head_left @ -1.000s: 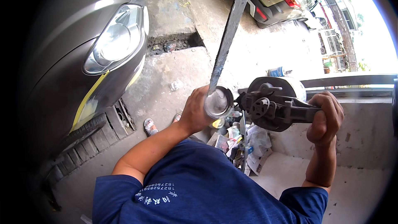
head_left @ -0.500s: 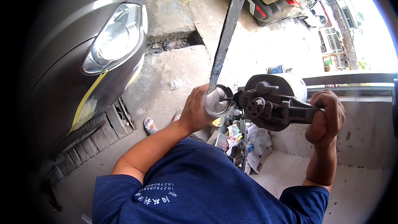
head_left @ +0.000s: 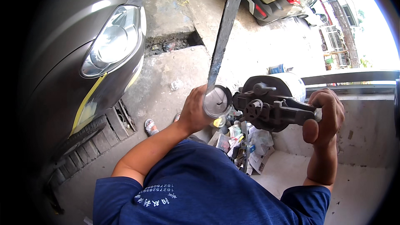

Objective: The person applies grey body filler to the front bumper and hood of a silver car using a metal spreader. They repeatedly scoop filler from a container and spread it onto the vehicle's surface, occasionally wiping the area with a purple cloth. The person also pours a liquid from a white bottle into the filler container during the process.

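My left hand (head_left: 196, 110) is closed around a small round cup (head_left: 228, 107) with grey stuff and a small dark streak inside. A long, flat, grey-stained stirring stick (head_left: 223, 37) stands up from the cup, leaning against its rim by my fingers. My right hand (head_left: 329, 114) grips the handle of a dark pouring lid (head_left: 266, 110) with a round knob and a lever. Behind this lid shows the pale side of a paint can (head_left: 296, 84), tipped over. The lid's spout points at the cup and sits just right of its rim.
To the left stands a dark car (head_left: 62, 58) with yellow tape (head_left: 88, 102) below its headlight. Below the can, a bin of rubbish (head_left: 237, 141) stands beside a low wall (head_left: 362, 129). A blue-labelled can (head_left: 277, 69) lies farther off, and a hole (head_left: 175, 43) breaks the floor.
The dark link between the spout and the cup is gone, leaving a small dark streak in the cup. Both hands have shifted slightly left, and my right fingers have loosened around the handle.
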Motion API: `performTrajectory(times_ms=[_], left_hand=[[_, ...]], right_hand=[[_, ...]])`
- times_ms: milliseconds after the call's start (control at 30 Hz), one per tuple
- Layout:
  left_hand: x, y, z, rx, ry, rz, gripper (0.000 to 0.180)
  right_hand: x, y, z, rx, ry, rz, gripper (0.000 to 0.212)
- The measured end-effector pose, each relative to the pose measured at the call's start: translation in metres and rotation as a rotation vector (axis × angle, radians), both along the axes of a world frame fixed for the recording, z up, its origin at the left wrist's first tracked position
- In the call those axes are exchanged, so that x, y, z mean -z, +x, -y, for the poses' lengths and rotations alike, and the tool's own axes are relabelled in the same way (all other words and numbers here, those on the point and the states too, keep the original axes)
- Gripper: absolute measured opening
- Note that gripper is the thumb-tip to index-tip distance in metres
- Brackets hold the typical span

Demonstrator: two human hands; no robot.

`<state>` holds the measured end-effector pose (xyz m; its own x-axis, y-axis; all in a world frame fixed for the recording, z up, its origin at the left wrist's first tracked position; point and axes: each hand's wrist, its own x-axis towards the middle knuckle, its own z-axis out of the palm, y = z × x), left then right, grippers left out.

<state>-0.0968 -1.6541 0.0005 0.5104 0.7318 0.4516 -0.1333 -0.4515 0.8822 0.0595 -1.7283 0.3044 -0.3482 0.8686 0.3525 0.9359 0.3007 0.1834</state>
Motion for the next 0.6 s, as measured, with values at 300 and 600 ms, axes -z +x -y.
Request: performTrajectory(times_ms=[300, 600], left_hand=[[0.0001, 0.0012, 0.0011, 0.013, -0.016, 0.002, 0.080], [0.0017, 0.0016, 0.0033, 0.011, -0.007, 0.007, 0.079]], right_hand=[[0.0016, 0.0014, 0.0012, -0.025, 0.003, -0.032, 0.029], [0.0084, 0.0079, 0.0063, 0.004, 0.045, 0.068, 0.072]])
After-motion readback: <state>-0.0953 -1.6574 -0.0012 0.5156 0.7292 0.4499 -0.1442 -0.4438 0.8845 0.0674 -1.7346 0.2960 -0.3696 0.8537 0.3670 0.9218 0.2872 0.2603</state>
